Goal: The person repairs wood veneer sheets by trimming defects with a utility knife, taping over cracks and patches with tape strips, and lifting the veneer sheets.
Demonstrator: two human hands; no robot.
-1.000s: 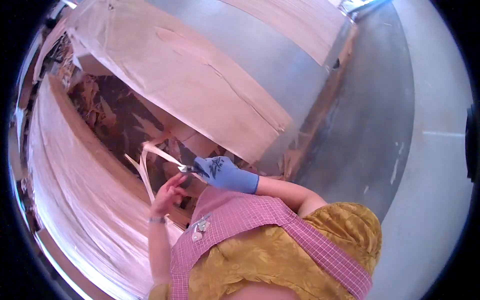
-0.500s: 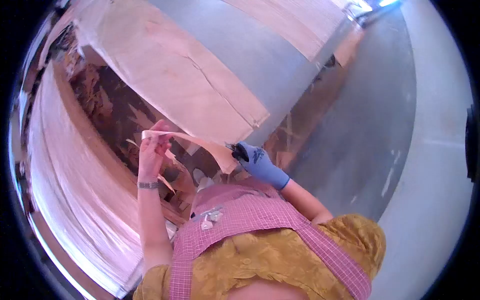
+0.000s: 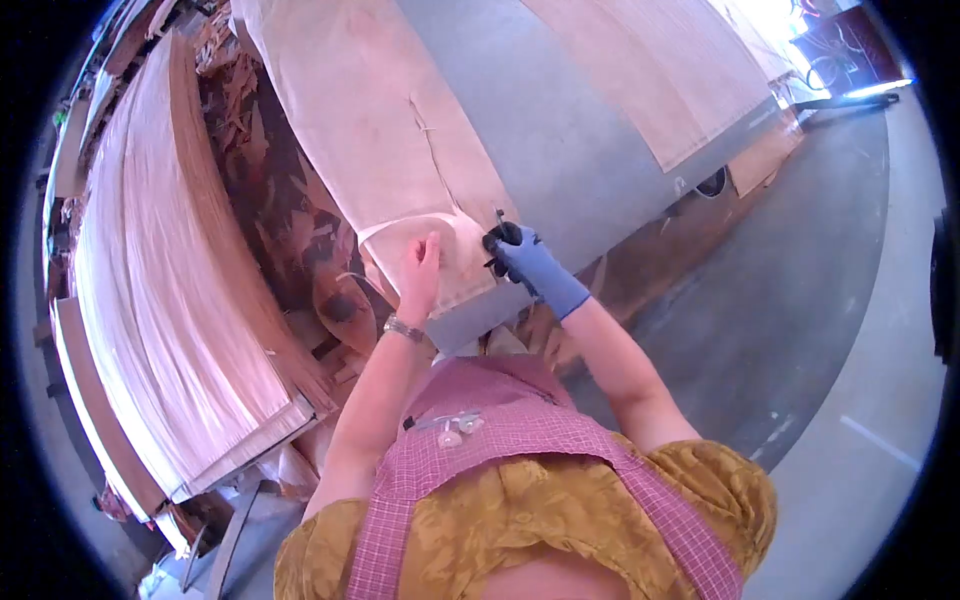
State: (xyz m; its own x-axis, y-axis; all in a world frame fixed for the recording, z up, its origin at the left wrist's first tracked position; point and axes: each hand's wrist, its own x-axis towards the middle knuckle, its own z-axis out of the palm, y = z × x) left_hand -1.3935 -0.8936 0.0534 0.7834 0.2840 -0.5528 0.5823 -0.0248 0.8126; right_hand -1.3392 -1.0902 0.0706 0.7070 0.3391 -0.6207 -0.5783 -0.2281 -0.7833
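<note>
A pale wood veneer sheet [image 3: 370, 130] lies on the grey tabletop [image 3: 540, 110], with a dark lengthwise split running toward its near end. My bare left hand [image 3: 420, 275] is over that near end, fingers closed on a curved piece of veneer [image 3: 400, 226] whose edge arches above the sheet. My right hand [image 3: 525, 262], in a blue glove with black fingers, is closed around a small knife [image 3: 499, 215]; its thin metal tip points away from me, beside the sheet's right edge. Most of the knife is hidden in the glove.
A tall stack of veneer sheets [image 3: 180, 270] stands at the left. Torn veneer scraps [image 3: 300, 235] fill the gap between stack and table. Another veneer sheet [image 3: 650, 80] lies farther right on the tabletop. Grey floor [image 3: 720, 300] extends along the table's right side.
Both hands have moved forward and right, from the gap before the table to over the sheet's near end. The veneer piece, earlier stretched between them, now lies across that end.
</note>
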